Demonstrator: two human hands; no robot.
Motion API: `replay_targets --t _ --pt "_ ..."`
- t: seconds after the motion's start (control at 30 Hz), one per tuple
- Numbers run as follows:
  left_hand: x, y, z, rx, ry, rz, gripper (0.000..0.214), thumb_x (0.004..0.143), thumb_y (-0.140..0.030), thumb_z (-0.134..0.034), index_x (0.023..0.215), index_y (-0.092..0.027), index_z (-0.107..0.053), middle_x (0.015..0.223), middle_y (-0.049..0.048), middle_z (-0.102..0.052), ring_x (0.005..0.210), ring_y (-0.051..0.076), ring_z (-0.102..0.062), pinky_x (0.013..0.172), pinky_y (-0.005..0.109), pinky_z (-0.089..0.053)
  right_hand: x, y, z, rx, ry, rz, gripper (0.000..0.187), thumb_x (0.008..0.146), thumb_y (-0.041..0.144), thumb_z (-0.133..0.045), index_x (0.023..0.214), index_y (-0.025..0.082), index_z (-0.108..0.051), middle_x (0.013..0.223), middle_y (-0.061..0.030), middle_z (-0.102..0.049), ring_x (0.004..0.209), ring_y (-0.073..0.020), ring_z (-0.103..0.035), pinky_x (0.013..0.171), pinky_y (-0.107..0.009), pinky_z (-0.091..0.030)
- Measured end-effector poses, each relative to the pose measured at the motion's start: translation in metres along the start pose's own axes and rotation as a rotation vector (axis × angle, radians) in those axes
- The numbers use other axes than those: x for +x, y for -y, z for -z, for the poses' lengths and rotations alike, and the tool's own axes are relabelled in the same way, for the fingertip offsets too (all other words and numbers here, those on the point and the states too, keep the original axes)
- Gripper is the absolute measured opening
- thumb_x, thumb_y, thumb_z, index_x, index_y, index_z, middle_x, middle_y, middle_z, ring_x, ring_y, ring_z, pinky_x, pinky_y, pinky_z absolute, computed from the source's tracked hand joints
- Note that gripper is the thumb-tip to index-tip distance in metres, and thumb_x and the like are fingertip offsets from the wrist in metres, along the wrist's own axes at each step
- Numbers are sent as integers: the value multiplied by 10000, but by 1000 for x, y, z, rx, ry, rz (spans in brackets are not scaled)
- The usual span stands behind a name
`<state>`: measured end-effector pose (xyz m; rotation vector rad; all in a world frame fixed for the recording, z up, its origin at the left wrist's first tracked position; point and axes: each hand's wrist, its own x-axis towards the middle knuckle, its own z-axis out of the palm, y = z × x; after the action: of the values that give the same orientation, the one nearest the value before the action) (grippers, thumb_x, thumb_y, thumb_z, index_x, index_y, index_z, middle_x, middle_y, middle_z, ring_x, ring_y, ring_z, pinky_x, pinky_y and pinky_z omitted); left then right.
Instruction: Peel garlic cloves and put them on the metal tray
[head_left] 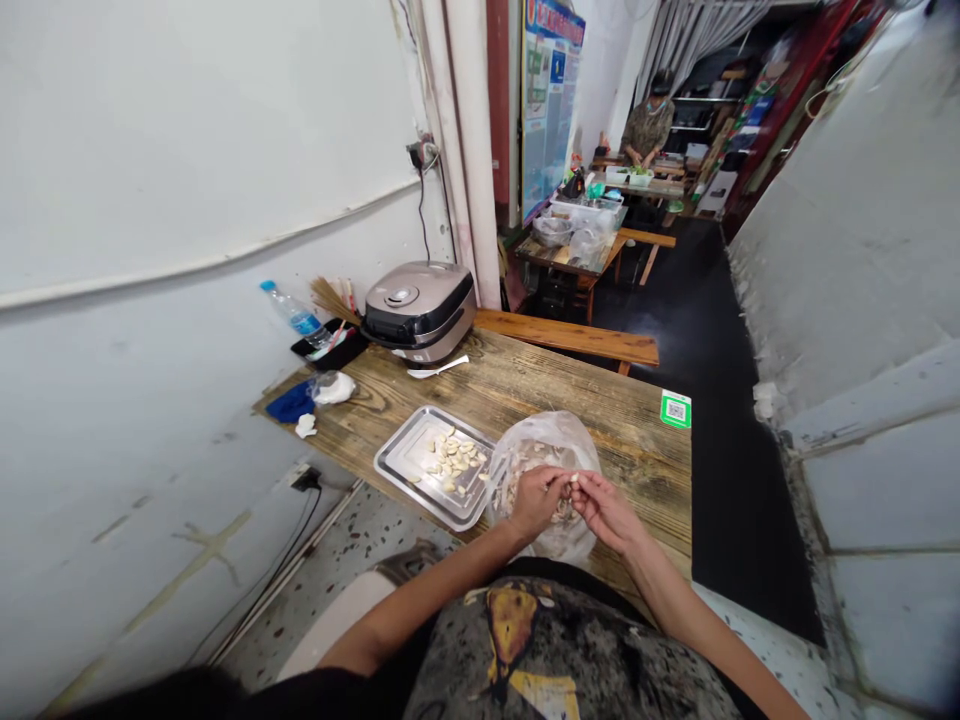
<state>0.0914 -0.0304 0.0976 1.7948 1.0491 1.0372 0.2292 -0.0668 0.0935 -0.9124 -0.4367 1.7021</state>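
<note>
Shirt; left hand beside right hand (pinching pale piece), over bag

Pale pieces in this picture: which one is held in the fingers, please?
The pale piece between the left hand and right hand, above the plastic bag; the pieces on the metal tray lie untouched.

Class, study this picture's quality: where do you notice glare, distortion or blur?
Head view, table: the tray catches bright reflections; head view, beyond it: the dark floor shows a pale sheen; head view, background: the pillar leans, probably from wide-angle distortion or tilt, and the poster's small print is unreadable.
</note>
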Motion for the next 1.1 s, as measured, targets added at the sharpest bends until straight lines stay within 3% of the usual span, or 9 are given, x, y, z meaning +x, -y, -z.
replay_targets --t 0.17,0.37,0.47,0.53,0.63,0.7,0.83,0.93,1.1 --pt "1 -8 3 82 19 -45 231 834 -258 -449 781 -164 -653 751 48 -659 745 145 -578 746 258 -416 -2 0 -2 -18 29 -18 186 689 273 -700 807 158 -613 642 20 -583 541 -53 -525 536 -166 -442" --pt "5 -4 4 9 -82 163 207 827 -274 -419 803 -153 -585 630 7 -587 598 124 -534 628 238 -413 -5 4 -7 -95 13 58 224 693 299 -691 859 185 -592 643 16 -596 563 -82 -544 562 -206 -450" --pt "5 4 4 71 -28 208 263 838 -278 -370 736 -154 -578 572 2 -556 560 127 -518 630 251 -418 -7 9 -7 -105 8 83 239 692 302 -689 880 199 -584 694 9 -610 631 -101 -570 595 -225 -463" --pt "2 9 3 126 54 179 243 813 -252 -396 725 -155 -601 642 33 -597 651 154 -550 695 279 -430 -8 11 -8 -106 9 92 248 688 317 -688 881 207 -577 807 -10 -629 697 -120 -588 616 -244 -472" --pt "-4 14 0 94 122 96 278 750 -194 -469 988 -161 -609 965 88 -636 917 199 -558 851 321 -413 -7 12 -9 -106 4 92 255 679 332 -691 866 206 -572 906 -32 -635 740 -133 -599 643 -262 -474" --pt "-6 12 -1 49 122 66 368 761 -193 -466 1116 -171 -561 1088 93 -607 1003 201 -538 909 333 -391 -6 11 -9 -98 0 103 246 681 334 -688 853 198 -577 840 -26 -636 698 -123 -587 631 -253 -463" --pt "-2 1 0 -20 127 25 330 848 -267 -385 1089 -186 -596 1049 73 -635 966 179 -564 899 320 -405 -5 9 -8 -74 -3 107 213 695 344 -675 791 174 -591 643 20 -552 513 -64 -456 477 -192 -376" --pt "3 -7 3 -23 135 -9 327 839 -303 -430 1097 -194 -599 1015 73 -644 925 177 -568 859 309 -423 -5 8 -5 -84 2 29 233 689 361 -679 694 154 -572 566 42 -470 438 -37 -331 400 -175 -284" --pt "2 -14 5 -23 182 -47 268 819 -328 -479 924 -192 -684 804 57 -667 759 159 -574 757 273 -436 -5 5 -4 -160 -22 -37 284 674 400 -682 674 148 -551 496 68 -411 379 -20 -215 347 -167 -164"
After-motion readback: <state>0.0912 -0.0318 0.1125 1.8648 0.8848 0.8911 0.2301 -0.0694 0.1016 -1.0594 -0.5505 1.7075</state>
